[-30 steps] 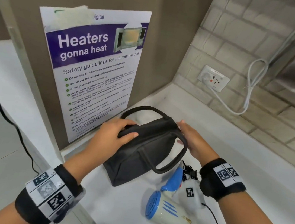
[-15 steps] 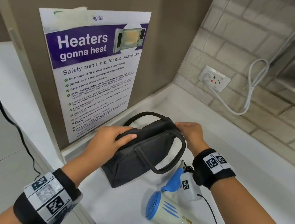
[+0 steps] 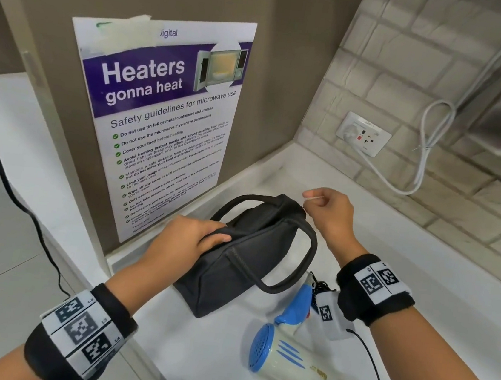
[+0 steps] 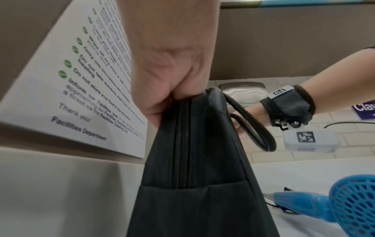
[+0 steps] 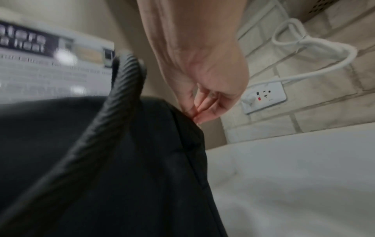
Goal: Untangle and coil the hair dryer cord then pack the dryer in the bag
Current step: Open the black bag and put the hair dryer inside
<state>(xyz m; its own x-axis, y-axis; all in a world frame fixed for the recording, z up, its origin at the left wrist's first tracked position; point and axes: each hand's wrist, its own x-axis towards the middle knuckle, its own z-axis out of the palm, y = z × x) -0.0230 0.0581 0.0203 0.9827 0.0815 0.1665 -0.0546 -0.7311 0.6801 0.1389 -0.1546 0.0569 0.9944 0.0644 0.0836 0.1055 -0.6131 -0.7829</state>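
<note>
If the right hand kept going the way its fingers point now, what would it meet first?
Probably the far end of the black bag: the right hand has its fingertips right at the bag's top corner. Whether they pinch the zipper pull is unclear.

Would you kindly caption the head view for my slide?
Left hand grips the dark fabric bag; right hand pinches at its far end; white-and-blue hair dryer lies alongside.
</note>
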